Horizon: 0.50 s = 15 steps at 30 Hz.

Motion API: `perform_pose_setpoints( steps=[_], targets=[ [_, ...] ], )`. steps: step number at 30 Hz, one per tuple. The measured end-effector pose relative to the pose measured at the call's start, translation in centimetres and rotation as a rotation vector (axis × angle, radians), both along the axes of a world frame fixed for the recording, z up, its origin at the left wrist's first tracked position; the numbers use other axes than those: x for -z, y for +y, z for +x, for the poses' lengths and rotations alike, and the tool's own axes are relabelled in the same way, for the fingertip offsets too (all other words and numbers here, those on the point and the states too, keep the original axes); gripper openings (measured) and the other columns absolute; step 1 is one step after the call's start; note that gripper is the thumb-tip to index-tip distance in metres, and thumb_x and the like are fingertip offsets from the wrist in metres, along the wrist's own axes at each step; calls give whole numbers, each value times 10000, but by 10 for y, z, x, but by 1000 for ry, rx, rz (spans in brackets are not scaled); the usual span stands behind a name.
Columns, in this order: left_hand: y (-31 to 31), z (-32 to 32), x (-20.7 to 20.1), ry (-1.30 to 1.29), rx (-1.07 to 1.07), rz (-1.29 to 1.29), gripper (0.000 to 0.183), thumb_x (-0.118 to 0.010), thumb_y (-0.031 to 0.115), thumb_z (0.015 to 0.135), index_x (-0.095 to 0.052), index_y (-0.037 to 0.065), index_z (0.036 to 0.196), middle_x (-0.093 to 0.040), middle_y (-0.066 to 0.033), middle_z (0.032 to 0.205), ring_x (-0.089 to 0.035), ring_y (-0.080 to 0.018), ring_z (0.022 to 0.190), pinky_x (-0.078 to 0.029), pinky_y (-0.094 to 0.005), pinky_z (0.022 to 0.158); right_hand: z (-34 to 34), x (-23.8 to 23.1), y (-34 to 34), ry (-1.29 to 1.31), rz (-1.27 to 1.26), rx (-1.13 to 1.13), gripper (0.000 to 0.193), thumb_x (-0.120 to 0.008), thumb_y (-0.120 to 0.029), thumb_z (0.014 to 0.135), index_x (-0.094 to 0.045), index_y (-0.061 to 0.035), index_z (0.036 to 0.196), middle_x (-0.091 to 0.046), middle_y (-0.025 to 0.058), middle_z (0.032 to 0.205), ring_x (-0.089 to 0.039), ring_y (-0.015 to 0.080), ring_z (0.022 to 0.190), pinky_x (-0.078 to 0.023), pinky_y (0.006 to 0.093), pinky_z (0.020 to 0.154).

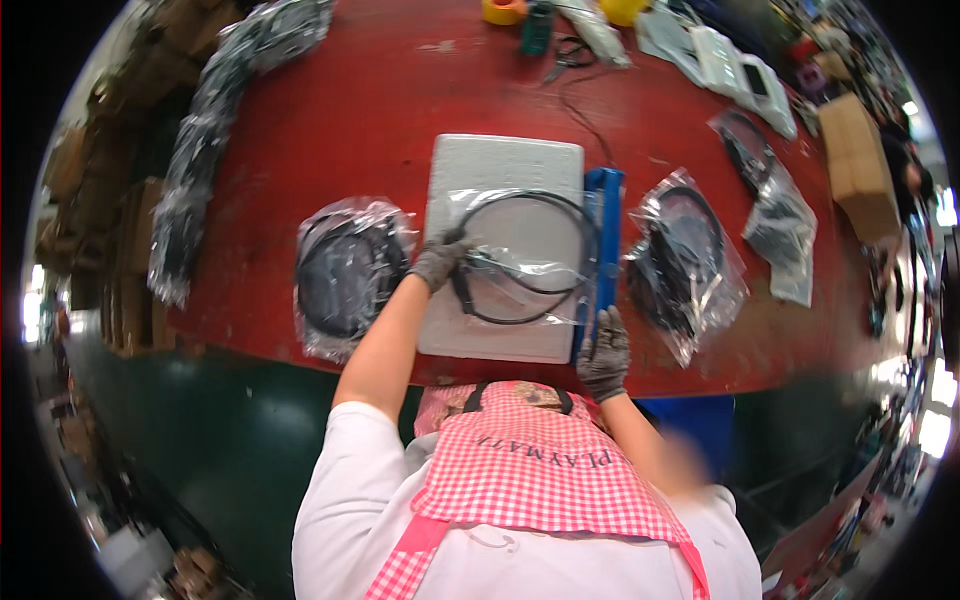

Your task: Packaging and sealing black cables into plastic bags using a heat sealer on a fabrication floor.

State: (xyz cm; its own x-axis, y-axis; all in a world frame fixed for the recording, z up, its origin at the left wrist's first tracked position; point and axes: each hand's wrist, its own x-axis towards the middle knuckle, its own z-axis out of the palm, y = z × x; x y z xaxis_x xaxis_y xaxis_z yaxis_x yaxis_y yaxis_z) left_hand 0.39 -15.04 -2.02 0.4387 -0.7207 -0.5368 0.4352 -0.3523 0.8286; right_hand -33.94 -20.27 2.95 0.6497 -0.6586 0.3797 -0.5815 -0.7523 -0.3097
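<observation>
A coiled black cable [500, 320] lies in a clear plastic bag [520, 262] over a white foam board [500, 160]. My left hand [440, 262], in a grey glove, pinches the bag and cable at their left side. The bag's right edge reaches a long blue bar-shaped device [608, 215], which looks like a bag sealer, standing along the board's right side. My right hand [606, 355], also gloved in grey, is at the near end of this bar. Its fingers are stretched out, pointing away from me, and nothing shows in them.
Bagged black cables [350, 275] lie left of the board, and more bagged cables [685, 260] lie right of the blue bar. A long row of bagged items [200, 170] lines the red table's [350, 100] left edge. Scissors [570, 55] and tape [503, 11] sit at the back.
</observation>
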Motion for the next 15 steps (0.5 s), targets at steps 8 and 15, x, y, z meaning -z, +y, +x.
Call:
perform_pose_setpoints(
  steps=[8, 15],
  targets=[
    [11, -4, -11, 73, 88, 107, 250, -652, 105, 748, -554, 14, 960, -581, -55, 815, -550, -141, 683, -462, -252, 583, 2, 6, 2, -29, -14, -15, 463, -491, -123, 764, -436, 61, 1185, -446, 253, 1196, -462, 394, 1083, -374, 446, 913],
    [29, -26, -16, -178, -28, 179, 434, -683, 125, 708, -504, -32, 1072, -596, -114, 892, -589, -211, 748, -489, -274, 684, 3, 2, 2, -42, -16, -10, 454, -492, -104, 752, -444, 63, 1172, -453, 253, 1185, -467, 385, 1079, -374, 445, 917]
  ],
)
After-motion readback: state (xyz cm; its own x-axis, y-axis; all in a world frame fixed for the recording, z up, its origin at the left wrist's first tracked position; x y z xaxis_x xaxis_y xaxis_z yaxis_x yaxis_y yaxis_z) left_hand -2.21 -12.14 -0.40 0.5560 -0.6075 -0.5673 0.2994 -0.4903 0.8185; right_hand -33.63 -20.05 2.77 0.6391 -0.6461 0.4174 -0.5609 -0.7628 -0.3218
